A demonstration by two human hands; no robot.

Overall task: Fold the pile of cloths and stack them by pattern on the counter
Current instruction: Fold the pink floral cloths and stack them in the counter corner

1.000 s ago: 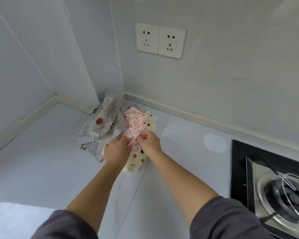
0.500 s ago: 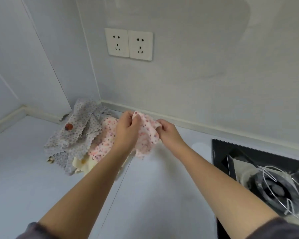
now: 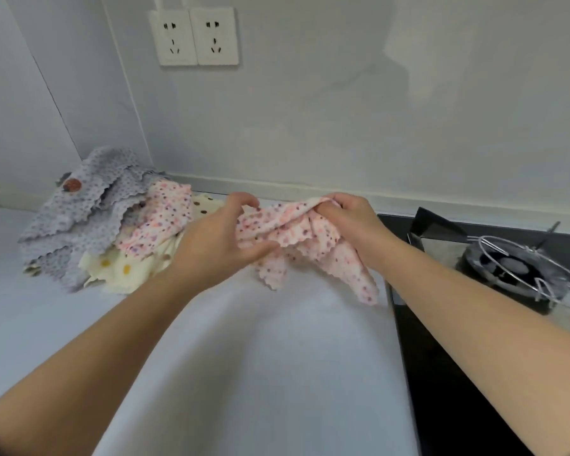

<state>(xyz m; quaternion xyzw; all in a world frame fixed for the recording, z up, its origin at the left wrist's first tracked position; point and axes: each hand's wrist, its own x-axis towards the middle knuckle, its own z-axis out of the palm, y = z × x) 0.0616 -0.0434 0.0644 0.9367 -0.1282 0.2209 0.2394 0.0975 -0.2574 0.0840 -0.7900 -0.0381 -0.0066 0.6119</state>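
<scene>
Double wall socket [image 3: 194,36] above counter corner; gas hob [image 3: 520,271] with wire pan support at right.

Right hand [image 3: 349,222] has its fingertips buried in the pink floral cloth [image 3: 297,238], so that end of the grip can't be read. Left hand [image 3: 218,248] swallows the cloth's other gathered end in its palm. Left of the grip, the cream cloth [image 3: 119,268] lies mostly under the grey cloths [image 3: 79,218]; how many cloths are in that pile, can't tell. Right of the grip, the burner [image 3: 514,268] is blurred and clipped by the frame edge.
</scene>
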